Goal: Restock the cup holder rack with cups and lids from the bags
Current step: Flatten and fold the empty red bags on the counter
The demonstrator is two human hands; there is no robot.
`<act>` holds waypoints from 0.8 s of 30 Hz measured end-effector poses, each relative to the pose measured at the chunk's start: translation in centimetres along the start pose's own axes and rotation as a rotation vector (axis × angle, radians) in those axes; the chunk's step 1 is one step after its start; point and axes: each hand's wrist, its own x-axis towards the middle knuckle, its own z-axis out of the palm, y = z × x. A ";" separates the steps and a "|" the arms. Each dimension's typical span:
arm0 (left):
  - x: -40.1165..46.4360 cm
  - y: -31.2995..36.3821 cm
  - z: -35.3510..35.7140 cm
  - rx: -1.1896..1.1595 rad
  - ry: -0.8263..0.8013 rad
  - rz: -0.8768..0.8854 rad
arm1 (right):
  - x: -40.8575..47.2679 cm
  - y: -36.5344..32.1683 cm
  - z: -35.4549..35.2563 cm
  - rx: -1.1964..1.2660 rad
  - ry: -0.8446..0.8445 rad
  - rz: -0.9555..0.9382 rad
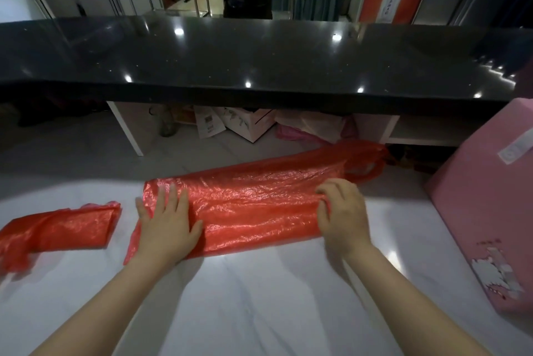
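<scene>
A flattened red plastic bag (253,200) lies stretched across the white counter (259,298), its handles pointing to the far right. My left hand (167,226) presses flat on the bag's left end with straight fingers. My right hand (341,215) rests on the bag further right, its fingers curled and pinching a fold of the plastic. A second red bag (57,228), folded, lies at the left edge of the counter. No cups, lids or rack are in view.
A pink box (484,211) stands on the counter at the right. A raised black glossy counter (259,58) runs across behind, with boxes and bags on the shelf under it. A person in dark clothes bends over beyond it.
</scene>
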 end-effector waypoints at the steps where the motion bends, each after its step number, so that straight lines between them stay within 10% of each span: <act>1: 0.5 0.5 -0.3 -0.025 0.017 0.032 | 0.8 -0.4 0.6 -0.017 -0.070 -0.020; 11: 3.0 0.6 2.0 -0.155 -0.151 -0.025 | 3.4 0.4 7.1 -0.291 -0.833 -0.120; 24: 1.9 1.6 3.2 -0.163 -0.151 0.099 | 4.0 -0.1 9.0 -0.288 -0.804 -0.067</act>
